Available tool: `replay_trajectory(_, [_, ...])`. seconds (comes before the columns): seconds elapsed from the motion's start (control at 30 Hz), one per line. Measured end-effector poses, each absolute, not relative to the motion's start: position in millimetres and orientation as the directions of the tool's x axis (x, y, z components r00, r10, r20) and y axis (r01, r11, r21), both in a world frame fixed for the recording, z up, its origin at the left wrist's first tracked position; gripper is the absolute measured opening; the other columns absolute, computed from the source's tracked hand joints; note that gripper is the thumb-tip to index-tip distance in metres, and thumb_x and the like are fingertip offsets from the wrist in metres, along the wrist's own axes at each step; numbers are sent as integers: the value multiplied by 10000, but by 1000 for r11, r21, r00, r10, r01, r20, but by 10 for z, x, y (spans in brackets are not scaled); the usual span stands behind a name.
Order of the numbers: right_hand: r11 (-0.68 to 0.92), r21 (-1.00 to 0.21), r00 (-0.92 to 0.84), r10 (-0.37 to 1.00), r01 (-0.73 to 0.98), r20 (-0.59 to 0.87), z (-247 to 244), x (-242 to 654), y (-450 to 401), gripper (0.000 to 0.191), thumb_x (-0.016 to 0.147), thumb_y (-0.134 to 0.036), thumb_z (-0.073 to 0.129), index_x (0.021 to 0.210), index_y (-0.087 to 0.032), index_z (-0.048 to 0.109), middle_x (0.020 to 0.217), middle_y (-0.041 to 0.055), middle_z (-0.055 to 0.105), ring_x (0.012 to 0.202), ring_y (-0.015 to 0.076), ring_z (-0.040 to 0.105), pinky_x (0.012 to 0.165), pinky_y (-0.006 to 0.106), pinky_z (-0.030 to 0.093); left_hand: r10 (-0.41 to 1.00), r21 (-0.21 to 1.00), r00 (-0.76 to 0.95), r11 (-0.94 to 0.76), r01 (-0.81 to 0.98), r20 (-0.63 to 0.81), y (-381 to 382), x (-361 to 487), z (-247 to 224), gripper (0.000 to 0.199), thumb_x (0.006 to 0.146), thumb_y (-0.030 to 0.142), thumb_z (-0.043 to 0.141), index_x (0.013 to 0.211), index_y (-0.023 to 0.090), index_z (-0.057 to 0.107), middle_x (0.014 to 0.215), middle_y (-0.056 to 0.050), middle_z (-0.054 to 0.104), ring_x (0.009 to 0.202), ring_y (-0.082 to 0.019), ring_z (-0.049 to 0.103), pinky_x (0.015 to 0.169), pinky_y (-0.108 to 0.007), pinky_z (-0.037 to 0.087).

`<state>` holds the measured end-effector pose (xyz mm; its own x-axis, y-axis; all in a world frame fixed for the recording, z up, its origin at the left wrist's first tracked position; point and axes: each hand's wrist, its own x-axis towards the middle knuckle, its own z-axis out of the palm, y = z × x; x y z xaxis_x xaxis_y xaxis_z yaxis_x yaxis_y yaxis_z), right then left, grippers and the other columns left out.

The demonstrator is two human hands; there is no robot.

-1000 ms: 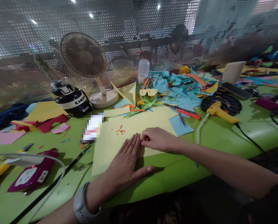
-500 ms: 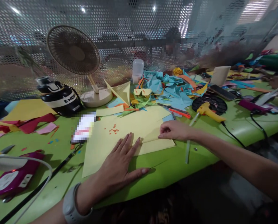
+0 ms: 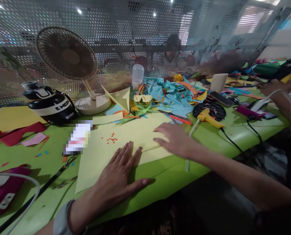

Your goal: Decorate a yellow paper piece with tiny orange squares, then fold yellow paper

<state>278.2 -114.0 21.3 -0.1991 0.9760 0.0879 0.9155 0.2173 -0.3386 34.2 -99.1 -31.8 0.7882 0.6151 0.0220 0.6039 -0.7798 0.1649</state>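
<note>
My left hand (image 3: 119, 173) lies flat with fingers spread on the pale yellow paper (image 3: 93, 166), its thumb reaching past the near edge onto the green tabletop. Over the right part of this paper hovers my right hand (image 3: 176, 140), its fingers apart and nothing held in them. A crease or second edge runs along the paper's near side between the two hands. Small orange paper bits (image 3: 111, 139) lie scattered on the sheet beyond my left fingertips. A clear glue stick (image 3: 187, 164) protrudes from the yellow glue gun (image 3: 211, 120), partly behind my right wrist.
Behind the paper are a heap of blue paper scraps (image 3: 177, 101), a red cutter (image 3: 181, 118) and a fan (image 3: 93, 103). A black flask (image 3: 52, 107) and a phone (image 3: 78, 137) stand to the left. At the right, another person's hand (image 3: 277, 86) holds yellow paper.
My right hand has opened from a closed pinch and lifted off the paper's near edge. My left hand stays flat. The view has shifted right, bringing another person's hands in.
</note>
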Motion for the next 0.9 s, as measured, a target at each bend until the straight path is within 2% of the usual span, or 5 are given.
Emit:
replay_trajectory(0.1, [439,-259,-434,897,861,79,0,2430,-1257,683,899,-558,405,1353,-48,434,1433,215,398,1306,314,371,1051,439,293,606,142,794,-790,596,36,-980,340,-339,921,770,719,446,1486,260,93,1546,-135,69,1389,-364,131,1092,-557,242])
replay_trajectory(0.23, [450,-213,-455,890,867,27,-220,2282,-1362,863,876,-667,290,1411,10,326,1482,226,285,1386,311,222,1133,440,159,575,98,817,-816,569,40,-975,323,-367,904,796,704,418,1487,219,95,1540,-158,56,1394,-355,103,1094,-556,232])
replay_trajectory(0.43, [424,-161,-424,905,891,39,-205,2312,-1416,872,892,-663,201,1399,35,331,1472,233,289,1387,300,223,1138,462,142,561,55,825,-827,559,60,-976,319,-366,907,799,710,405,1488,211,88,1539,-159,71,1397,-342,105,1095,-539,236])
replay_trajectory(0.67, [396,-95,-394,918,913,32,-182,2297,-1453,823,913,-621,238,1382,44,362,1443,249,325,1371,307,265,1143,480,120,561,72,823,-828,557,87,-965,317,-385,905,790,715,416,1486,228,102,1542,-134,118,1399,-336,124,1093,-533,242])
replay_trajectory(0.9, [280,-33,-280,960,959,20,-163,2424,-1581,770,936,-569,230,1366,49,391,1416,254,380,1351,314,312,1147,501,43,604,108,797,-793,599,13,-995,351,-303,918,776,746,387,1472,177,198,1531,-175,106,1394,-349,131,1090,-536,242])
